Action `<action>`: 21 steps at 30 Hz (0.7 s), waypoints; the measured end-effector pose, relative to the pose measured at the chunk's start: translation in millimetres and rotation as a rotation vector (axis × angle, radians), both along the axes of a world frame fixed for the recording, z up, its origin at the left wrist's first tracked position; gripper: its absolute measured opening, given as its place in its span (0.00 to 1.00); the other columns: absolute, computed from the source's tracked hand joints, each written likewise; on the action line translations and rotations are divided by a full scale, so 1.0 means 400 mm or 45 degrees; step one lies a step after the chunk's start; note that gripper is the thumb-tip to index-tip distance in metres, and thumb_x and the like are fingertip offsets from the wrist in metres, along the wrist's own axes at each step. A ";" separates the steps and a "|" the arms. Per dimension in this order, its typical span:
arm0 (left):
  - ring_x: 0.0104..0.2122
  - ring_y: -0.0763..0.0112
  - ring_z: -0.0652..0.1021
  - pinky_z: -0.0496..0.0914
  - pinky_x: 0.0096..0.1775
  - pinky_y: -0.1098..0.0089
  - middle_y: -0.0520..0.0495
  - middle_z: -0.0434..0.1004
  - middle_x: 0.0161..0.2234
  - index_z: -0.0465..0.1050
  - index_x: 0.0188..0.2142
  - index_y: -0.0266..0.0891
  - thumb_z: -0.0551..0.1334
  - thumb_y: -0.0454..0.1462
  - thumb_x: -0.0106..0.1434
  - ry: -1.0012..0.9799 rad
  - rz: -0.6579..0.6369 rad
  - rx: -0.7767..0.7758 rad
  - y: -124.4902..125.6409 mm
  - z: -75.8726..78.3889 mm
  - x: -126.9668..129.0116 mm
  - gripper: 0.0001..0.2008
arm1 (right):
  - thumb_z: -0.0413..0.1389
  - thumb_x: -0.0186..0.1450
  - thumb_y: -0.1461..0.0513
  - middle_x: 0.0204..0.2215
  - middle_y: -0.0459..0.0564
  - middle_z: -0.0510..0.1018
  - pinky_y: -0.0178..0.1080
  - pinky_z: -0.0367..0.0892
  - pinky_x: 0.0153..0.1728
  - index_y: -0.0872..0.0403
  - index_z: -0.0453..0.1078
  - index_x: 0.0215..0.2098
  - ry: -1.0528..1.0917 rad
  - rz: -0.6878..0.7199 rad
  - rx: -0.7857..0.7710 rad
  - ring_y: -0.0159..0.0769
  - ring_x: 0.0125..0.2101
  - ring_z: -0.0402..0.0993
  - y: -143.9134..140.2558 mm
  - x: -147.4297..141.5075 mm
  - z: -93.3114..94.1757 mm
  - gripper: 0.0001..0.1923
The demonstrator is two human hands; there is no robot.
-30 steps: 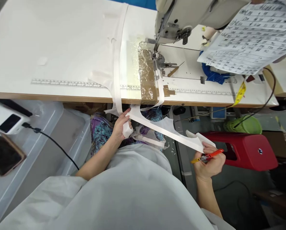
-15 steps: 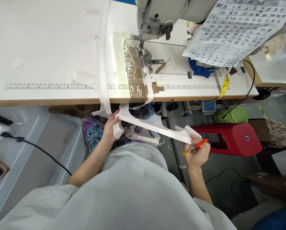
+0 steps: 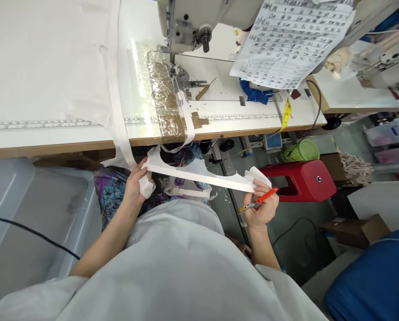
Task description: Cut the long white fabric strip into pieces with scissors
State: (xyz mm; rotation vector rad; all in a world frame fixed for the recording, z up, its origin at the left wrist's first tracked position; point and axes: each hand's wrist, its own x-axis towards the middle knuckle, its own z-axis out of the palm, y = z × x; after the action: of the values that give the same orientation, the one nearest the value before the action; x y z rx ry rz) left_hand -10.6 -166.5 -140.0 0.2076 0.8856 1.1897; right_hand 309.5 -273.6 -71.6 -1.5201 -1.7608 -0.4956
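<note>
A white fabric piece with a straight, band-like edge (image 3: 199,177) is stretched between my hands in front of the table edge. Its left end is pinched by my left hand (image 3: 135,183), fingers closed, with a bunched bit of white cloth (image 3: 146,186) below them. My right hand (image 3: 262,208) grips the other end and also keeps thread snips (image 3: 266,195) with orange and yellow handles in its palm. A long white strip (image 3: 117,96) runs from the tabletop down to my left hand. Another narrow white band (image 3: 188,117) hangs from under the sewing machine's presser foot.
Above the table stands the sewing machine (image 3: 186,33), with a handwritten sheet (image 3: 286,44) beside it. A wooden-handled awl (image 3: 203,91) lies near the needle. A red stool (image 3: 315,180) and green basket (image 3: 303,150) are at right, a translucent bin (image 3: 5,191) at left.
The view has swung to the right, so the table and machine appear farther left. Both hands keep hold of the stretched fabric; the snips have tilted slightly in my right hand.
</note>
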 end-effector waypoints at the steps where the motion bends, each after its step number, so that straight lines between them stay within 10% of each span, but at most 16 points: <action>1: 0.10 0.79 0.62 0.59 0.14 0.79 0.63 0.57 0.14 0.69 0.50 0.37 0.65 0.30 0.52 0.004 0.002 -0.007 -0.001 -0.001 -0.001 0.23 | 0.53 0.61 0.69 0.36 0.47 0.70 0.48 0.73 0.39 0.50 0.57 0.37 0.000 0.002 0.011 0.43 0.41 0.76 0.002 -0.002 0.008 0.11; 21: 0.11 0.80 0.59 0.61 0.15 0.78 0.57 0.58 0.13 0.73 0.50 0.43 0.58 0.30 0.59 -0.071 -0.254 0.103 -0.107 0.012 -0.014 0.19 | 0.51 0.68 0.61 0.38 0.53 0.64 0.62 0.68 0.42 0.48 0.51 0.42 0.264 -0.210 0.632 0.50 0.43 0.73 0.138 -0.047 0.065 0.10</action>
State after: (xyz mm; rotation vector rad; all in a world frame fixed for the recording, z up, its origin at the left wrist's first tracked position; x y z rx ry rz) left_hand -16.1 -209.4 -135.2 0.3197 0.7505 1.0407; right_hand 290.7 -218.4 -45.8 -1.3081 -1.2421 -0.7639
